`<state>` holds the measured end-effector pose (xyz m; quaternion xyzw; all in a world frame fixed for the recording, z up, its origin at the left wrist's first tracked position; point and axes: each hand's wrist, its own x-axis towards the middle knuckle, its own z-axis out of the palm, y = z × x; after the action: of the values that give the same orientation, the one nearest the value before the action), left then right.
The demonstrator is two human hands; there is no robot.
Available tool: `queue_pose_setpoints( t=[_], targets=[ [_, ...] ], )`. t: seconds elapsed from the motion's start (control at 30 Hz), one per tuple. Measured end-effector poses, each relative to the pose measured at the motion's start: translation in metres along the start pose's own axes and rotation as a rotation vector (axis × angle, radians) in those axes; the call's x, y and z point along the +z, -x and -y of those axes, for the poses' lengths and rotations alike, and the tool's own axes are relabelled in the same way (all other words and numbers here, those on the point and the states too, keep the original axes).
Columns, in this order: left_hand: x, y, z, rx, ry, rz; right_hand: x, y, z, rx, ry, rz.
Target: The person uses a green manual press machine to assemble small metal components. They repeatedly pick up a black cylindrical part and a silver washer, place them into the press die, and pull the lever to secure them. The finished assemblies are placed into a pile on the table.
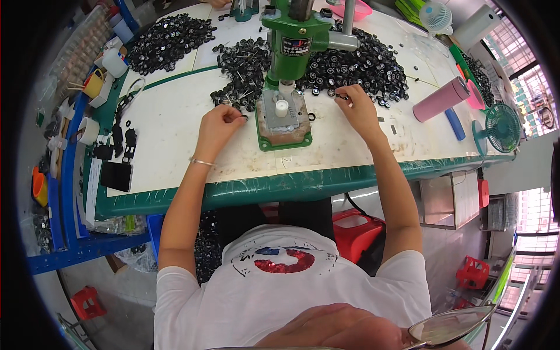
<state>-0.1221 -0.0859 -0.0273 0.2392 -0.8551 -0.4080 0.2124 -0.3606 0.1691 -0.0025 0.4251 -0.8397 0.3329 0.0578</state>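
Note:
A green bench press (294,55) stands before me, with a white round fixture (282,108) on the metal plate of its base. Left of the base, my left hand (220,127) is closed in a pinch, a small black wheel (245,117) at its fingertips. On the other side my right hand (359,111) pinches a small dark piece (343,97), partly hidden by the fingers, near the front of a heap of black wheels (364,67). A black ring-like part (311,116) lies against the base's right side. Nothing visible sits on top of the white fixture.
More black wheels lie heaped at the far left (172,44); wheels with thin metal axles (242,67) lie behind the press. A pink tumbler (441,99), a green fan (501,127) and a phone (116,176) flank the work area. Another person's hand (219,3) shows at the far edge.

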Motion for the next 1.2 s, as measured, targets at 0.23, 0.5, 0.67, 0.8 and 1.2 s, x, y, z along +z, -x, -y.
queue_pose_setpoints(
  t=[0.23, 0.5, 0.67, 0.8, 1.2],
  targets=[
    [-0.046, 0.026, 0.004, -0.266, 0.774, -0.109, 0.030, -0.008, -0.004, -0.098, 0.224, -0.085],
    [-0.028, 0.018, -0.004, -0.246, 1.131, -0.048, 0.025, -0.014, -0.002, -0.169, 0.399, -0.021],
    [-0.010, 0.011, -0.018, -0.248, 1.083, -0.076, 0.027, -0.017, 0.018, -0.055, -0.011, -0.135],
    [0.001, 0.002, -0.021, -0.191, 0.938, -0.055, 0.026, -0.015, 0.068, 0.122, -0.613, 0.164],
    [0.025, -0.003, -0.042, -0.069, 0.800, -0.034, 0.051, -0.002, 0.100, 0.007, -0.477, 0.167]
  ],
)
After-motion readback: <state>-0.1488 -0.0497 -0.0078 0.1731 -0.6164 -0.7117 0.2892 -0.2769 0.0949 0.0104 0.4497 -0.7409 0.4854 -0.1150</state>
